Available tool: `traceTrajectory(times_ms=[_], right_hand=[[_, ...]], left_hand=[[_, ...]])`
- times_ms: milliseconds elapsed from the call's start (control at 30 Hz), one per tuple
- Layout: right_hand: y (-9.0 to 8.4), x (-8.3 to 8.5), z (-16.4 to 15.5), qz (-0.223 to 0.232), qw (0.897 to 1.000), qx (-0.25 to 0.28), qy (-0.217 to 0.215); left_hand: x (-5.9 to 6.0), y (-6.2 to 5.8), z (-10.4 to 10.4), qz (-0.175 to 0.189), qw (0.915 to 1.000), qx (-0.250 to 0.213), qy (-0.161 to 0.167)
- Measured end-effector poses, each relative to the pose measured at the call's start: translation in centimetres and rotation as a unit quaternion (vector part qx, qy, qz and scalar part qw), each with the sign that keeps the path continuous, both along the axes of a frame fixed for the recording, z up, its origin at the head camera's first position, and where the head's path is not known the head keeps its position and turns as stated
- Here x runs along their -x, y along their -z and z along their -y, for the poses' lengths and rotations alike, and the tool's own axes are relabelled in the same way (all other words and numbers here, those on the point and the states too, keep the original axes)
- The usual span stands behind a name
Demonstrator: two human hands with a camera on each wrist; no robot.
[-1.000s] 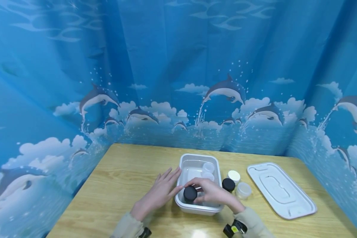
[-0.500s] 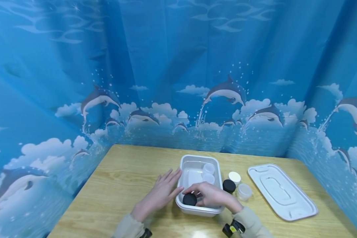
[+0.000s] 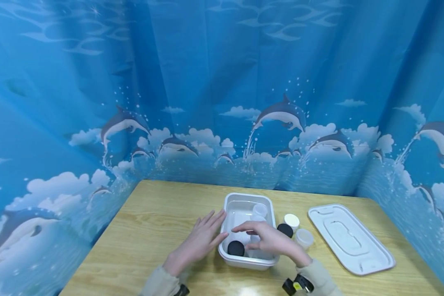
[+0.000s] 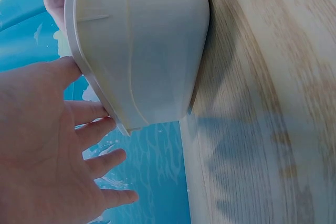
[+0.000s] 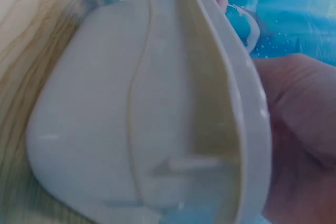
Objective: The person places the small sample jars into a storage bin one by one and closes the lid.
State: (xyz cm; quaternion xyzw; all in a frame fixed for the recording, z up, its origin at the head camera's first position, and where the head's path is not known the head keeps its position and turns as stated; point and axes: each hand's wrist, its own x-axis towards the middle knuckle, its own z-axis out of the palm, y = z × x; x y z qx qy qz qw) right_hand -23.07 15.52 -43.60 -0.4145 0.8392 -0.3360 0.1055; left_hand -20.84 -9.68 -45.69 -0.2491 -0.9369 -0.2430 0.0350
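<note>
A white plastic tub (image 3: 246, 263) stands on the wooden table. In its near left corner sits a black-lidded jar (image 3: 236, 248); pale round containers, such as the clear one (image 3: 260, 210), are at its far right. My left hand (image 3: 197, 242) touches the tub's left rim with fingers straight and spread; the left wrist view shows thumb and fingertips at the rim (image 4: 84, 72). Over the tub's inside is my right hand (image 3: 268, 238), fingers parted and slightly bent, just right of the black-lidded jar and holding nothing. The tub's wall hides its fingertips in the right wrist view.
Right of the tub stand a white-lidded jar (image 3: 291, 221), another black-lidded jar (image 3: 285, 230) and a clear-topped jar (image 3: 304, 238). Farther right a white tub lid (image 3: 349, 238) lies on the table (image 3: 163, 213). A blue dolphin curtain (image 3: 207, 102) hangs behind.
The right hand lowered the black-lidded jar into the tub's near left corner, then let go and drew back a little to the right. The left hand stayed at the rim.
</note>
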Motion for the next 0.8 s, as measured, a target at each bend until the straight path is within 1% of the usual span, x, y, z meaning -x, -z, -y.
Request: traceTrajectory(times_ms=[100,200,333,433,600,733,800], right_hand=[[0.2,0.0,-0.6,-0.003,0.998,0.053,0.026],[0.7,0.1,-1.1,0.006,0.992,0.113,0.048],[1.4,0.0,-1.8,0.015,0.978,0.193,0.081],[1.7,-0.1,-2.5,0.017,0.965,0.237,0.115],[1.7,-0.3,-3.9,0.036,0.946,0.278,0.164],[1.8,-0.3,-5.4,0.041,0.935,0.302,0.183],[1.8,-0.4,-6.3,0.035,0.930,0.309,0.194]], left_hand=[[0.0,0.0,0.0,0.003,1.0000,-0.001,0.000],[0.0,0.0,-0.1,0.007,1.0000,-0.003,-0.001],[0.0,0.0,-0.1,0.006,1.0000,-0.007,-0.002],[0.0,0.0,-0.1,0.003,1.0000,-0.008,-0.001],[0.0,0.1,-0.1,0.003,1.0000,-0.009,0.000],[0.0,0.1,0.0,0.006,0.9999,-0.011,0.000],[-0.1,0.0,0.0,0.007,0.9999,-0.012,0.001]])
